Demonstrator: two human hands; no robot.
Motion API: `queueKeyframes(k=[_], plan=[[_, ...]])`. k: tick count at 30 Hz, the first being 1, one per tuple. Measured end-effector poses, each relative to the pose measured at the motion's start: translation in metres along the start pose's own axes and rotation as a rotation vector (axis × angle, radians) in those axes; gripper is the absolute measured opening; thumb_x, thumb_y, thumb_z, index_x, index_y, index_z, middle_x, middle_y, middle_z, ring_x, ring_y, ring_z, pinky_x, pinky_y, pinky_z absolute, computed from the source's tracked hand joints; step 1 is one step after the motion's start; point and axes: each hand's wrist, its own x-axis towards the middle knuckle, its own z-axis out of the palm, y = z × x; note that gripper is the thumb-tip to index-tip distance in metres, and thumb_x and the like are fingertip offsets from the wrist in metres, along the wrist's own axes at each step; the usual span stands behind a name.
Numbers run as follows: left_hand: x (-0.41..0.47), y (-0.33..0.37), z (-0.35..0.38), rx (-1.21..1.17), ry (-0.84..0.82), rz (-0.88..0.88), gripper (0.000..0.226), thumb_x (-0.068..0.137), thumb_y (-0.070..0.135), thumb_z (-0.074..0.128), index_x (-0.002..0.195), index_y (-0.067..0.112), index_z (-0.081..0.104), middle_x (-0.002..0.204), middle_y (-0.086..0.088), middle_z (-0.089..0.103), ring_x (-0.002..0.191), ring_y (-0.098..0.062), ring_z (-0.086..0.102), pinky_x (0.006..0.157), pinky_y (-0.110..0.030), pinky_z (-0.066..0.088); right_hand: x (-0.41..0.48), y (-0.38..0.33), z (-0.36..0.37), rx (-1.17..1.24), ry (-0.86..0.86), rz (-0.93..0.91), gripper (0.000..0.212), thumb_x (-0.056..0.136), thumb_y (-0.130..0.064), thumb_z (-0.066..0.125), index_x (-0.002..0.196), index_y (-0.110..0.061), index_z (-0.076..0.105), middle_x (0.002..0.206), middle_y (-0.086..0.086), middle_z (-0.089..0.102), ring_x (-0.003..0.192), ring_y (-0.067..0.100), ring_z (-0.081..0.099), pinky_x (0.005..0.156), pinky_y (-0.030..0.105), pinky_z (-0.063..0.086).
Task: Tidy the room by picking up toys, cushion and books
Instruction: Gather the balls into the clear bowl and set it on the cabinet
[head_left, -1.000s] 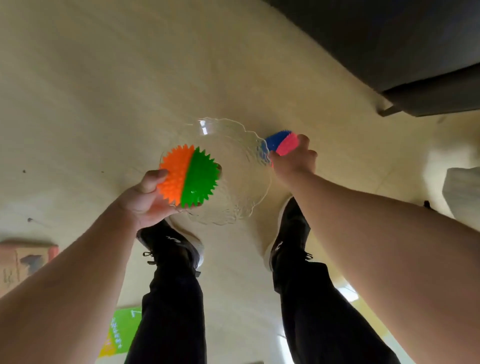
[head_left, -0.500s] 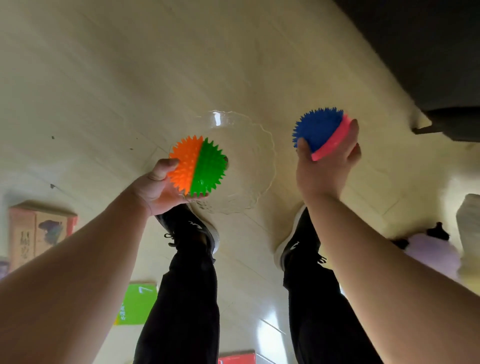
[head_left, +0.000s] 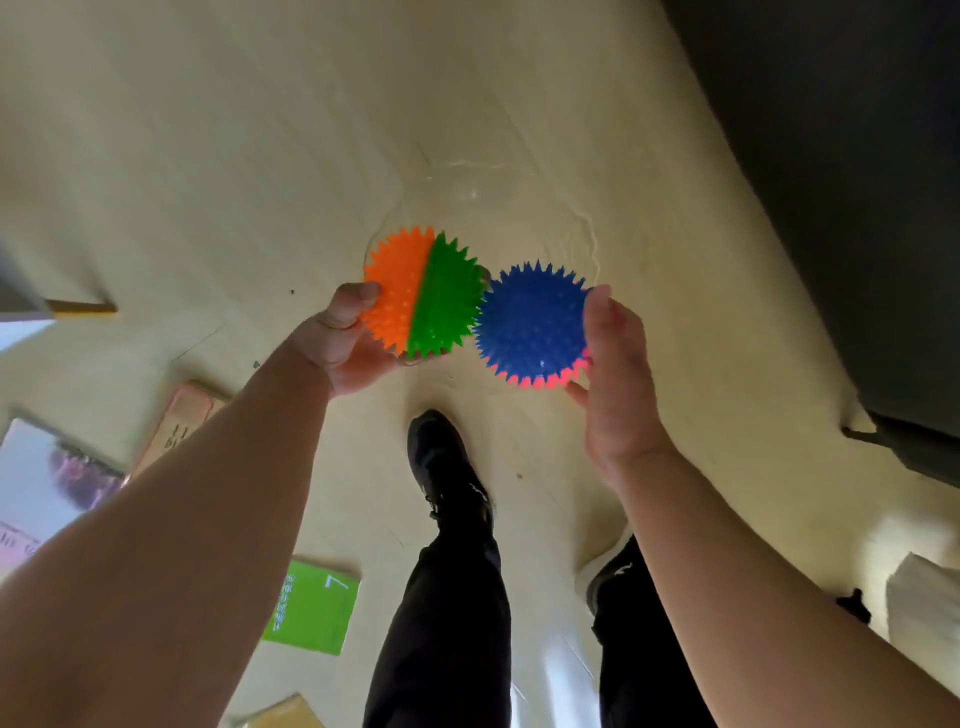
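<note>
Here, left hand (head_left: 343, 345) grips the orange-green spiky ball (head_left: 423, 293); right hand (head_left: 621, 379) clasps the blue-pink spiky ball (head_left: 530, 325). The 2 balls sit just beside each other, over a clear dish (head_left: 524, 202).

looks like a room in a home, most likely a living room. a pale wood-look floor (head_left: 208, 156) is seen throughout, with a green book (head_left: 311, 608), a pink book (head_left: 179, 421) and a picture book (head_left: 47, 483) scattered on it. a dark sofa-like piece (head_left: 831, 182) is seen at the right, with what looks like a white cushion (head_left: 924, 603) below it. two toys are held up: an orange-and-green spiky ball (head_left: 423, 293) and a blue-and-pink spiky ball (head_left: 532, 325).
</note>
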Motion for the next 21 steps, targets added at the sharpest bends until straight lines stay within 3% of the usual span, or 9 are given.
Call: queueKeyframes(k=[2, 4, 7, 8, 10, 13, 15, 18, 21], plan=[[-0.013, 0.021, -0.01, 0.016, -0.003, -0.006, 0.117, 0.046, 0.045, 0.095, 0.148, 0.015, 0.045, 0.148, -0.014, 0.048, 0.131, -0.033, 0.05, 0.112, -0.056, 0.036, 0.01, -0.026, 0.024, 0.18, -0.035, 0.166, 0.085, 0.066, -0.083, 0.055, 0.132, -0.029, 0.053, 0.128, -0.006, 0.064, 0.118, 0.016, 0.063, 0.1, 0.044, 0.05], [-0.027, 0.042, -0.02, -0.02, 0.039, -0.003, 0.123, 0.047, 0.04, 0.096, 0.152, 0.012, 0.038, 0.153, -0.016, 0.042, 0.136, -0.034, 0.047, 0.115, -0.057, 0.032, 0.018, -0.047, 0.051, 0.164, -0.04, 0.214, 0.08, 0.065, -0.076, 0.064, 0.128, -0.029, 0.055, 0.125, -0.005, 0.067, 0.112, 0.018, 0.066, 0.092, 0.041, 0.052], [-0.049, 0.068, -0.037, -0.087, 0.144, 0.056, 0.123, 0.045, 0.032, 0.096, 0.152, 0.015, 0.038, 0.15, -0.013, 0.048, 0.134, -0.034, 0.05, 0.112, -0.058, 0.035, 0.024, -0.073, 0.091, 0.142, -0.072, 0.243, 0.017, 0.077, -0.045, 0.065, 0.084, -0.028, 0.065, 0.088, -0.001, 0.069, 0.086, 0.024, 0.064, 0.071, 0.033, 0.045], [-0.055, 0.077, -0.041, -0.092, 0.166, 0.08, 0.121, 0.043, 0.03, 0.097, 0.15, 0.016, 0.041, 0.144, -0.011, 0.054, 0.13, -0.033, 0.055, 0.107, -0.056, 0.043, 0.028, -0.081, 0.103, 0.14, -0.095, 0.246, 0.017, 0.082, -0.035, 0.062, 0.067, -0.028, 0.064, 0.073, -0.003, 0.063, 0.075, 0.023, 0.058, 0.064, 0.031, 0.039], [-0.065, 0.095, -0.051, -0.097, 0.202, 0.112, 0.117, 0.041, 0.029, 0.097, 0.145, 0.021, 0.044, 0.133, -0.008, 0.063, 0.121, -0.031, 0.062, 0.098, -0.052, 0.052, 0.036, -0.099, 0.126, 0.101, -0.14, 0.262, 0.038, 0.086, -0.027, 0.056, 0.048, -0.026, 0.058, 0.059, -0.008, 0.053, 0.064, 0.018, 0.049, 0.058, 0.029, 0.031], [-0.07, 0.117, -0.069, -0.171, 0.258, 0.173, 0.119, 0.046, 0.034, 0.097, 0.15, 0.022, 0.04, 0.142, -0.01, 0.057, 0.128, -0.034, 0.057, 0.102, -0.058, 0.046, 0.05, -0.123, 0.162, 0.063, -0.224, 0.278, 0.027, 0.088, -0.027, 0.053, 0.062, -0.029, 0.057, 0.073, -0.003, 0.054, 0.074, 0.02, 0.052, 0.067, 0.032, 0.039], [-0.067, 0.134, -0.079, -0.256, 0.309, 0.215, 0.115, 0.052, 0.051, 0.093, 0.15, 0.021, 0.042, 0.145, -0.01, 0.054, 0.132, -0.034, 0.053, 0.107, -0.059, 0.041, 0.065, -0.138, 0.19, 0.015, -0.258, 0.254, 0.018, 0.089, -0.026, 0.052, 0.071, -0.027, 0.054, 0.082, 0.0, 0.054, 0.082, 0.02, 0.051, 0.073, 0.036, 0.039], [-0.054, 0.166, -0.095, -0.479, 0.432, 0.273, 0.09, 0.073, 0.075, 0.062, 0.146, 0.023, 0.05, 0.145, -0.008, 0.056, 0.134, -0.032, 0.051, 0.113, -0.057, 0.033, 0.089, -0.158, 0.236, -0.086, -0.261, 0.179, 0.012, 0.077, -0.032, 0.055, 0.078, -0.02, 0.054, 0.094, -0.001, 0.054, 0.087, 0.019, 0.049, 0.076, 0.037, 0.038], [-0.041, 0.192, -0.106, -0.655, 0.649, 0.306, 0.07, 0.09, 0.075, 0.039, 0.135, 0.025, 0.059, 0.138, -0.007, 0.062, 0.13, -0.03, 0.056, 0.113, -0.051, 0.036, 0.11, -0.179, 0.271, -0.139, -0.319, 0.167, 0.02, 0.07, -0.037, 0.054, 0.083, -0.022, 0.054, 0.09, -0.002, 0.051, 0.083, 0.019, 0.046, 0.07, 0.033, 0.035]])
